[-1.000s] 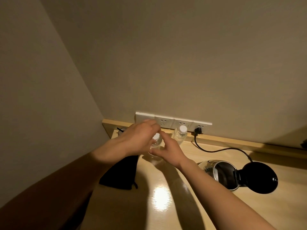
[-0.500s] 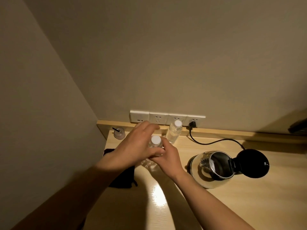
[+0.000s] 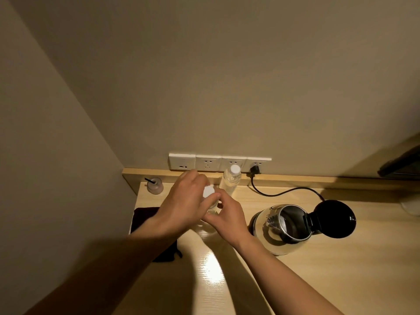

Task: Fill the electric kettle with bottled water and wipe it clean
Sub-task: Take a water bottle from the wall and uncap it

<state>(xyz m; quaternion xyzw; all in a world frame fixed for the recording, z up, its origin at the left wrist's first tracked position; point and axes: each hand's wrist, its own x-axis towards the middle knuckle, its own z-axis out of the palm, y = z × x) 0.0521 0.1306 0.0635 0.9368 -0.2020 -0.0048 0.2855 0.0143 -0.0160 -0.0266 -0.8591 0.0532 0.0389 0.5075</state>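
Drawn nearer from the wall since a second ago, the water bottle [image 3: 212,207] sits upright over the bench [image 3: 318,280], left of the kettle [image 3: 284,223], whose black lid [image 3: 331,218] hangs open to the right. The left hand [image 3: 184,205] curls its fingers round the white cap [image 3: 208,192]. The right hand [image 3: 227,214] is clamped on the bottle just below. A second bottle [image 3: 230,180] stands at the far edge under the sockets [image 3: 219,162]. A black cloth [image 3: 145,217] lies at the left.
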